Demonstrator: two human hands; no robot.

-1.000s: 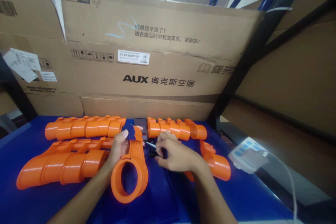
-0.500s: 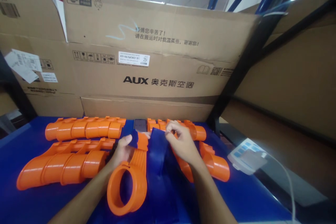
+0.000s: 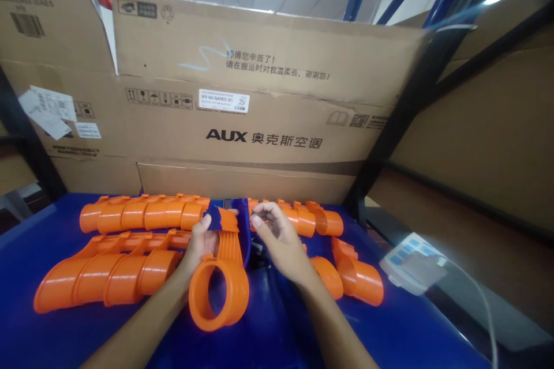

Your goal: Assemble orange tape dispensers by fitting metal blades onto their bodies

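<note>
My left hand (image 3: 202, 241) is closed around the upper end of an orange plastic tape dispenser (image 3: 228, 245). Its round ring hangs down toward me. Dark blue film (image 3: 212, 219) covers part of the gripped end, and a blue flap (image 3: 244, 233) stands up along its right side. My right hand (image 3: 281, 239) is just right of that flap, fingers loosely curled and thumb apart, with nothing visible between them. Rows of similar orange dispensers lie left (image 3: 123, 277) and right (image 3: 359, 279) of my hands on the blue surface (image 3: 164, 334).
A cardboard box wall (image 3: 268, 104) stands behind the work surface. A dark rack post (image 3: 389, 109) slants up at the right. Beside it sits a pale blue-and-white device (image 3: 413, 265) with a white cable (image 3: 480, 300). Another row of orange dispensers (image 3: 147, 213) lies at the back left.
My right hand has let go of the blue sheet and moved left, nearer the dispenser. The sheet has dropped and folded toward the dispenser. The dispenser has moved slightly right and up.
</note>
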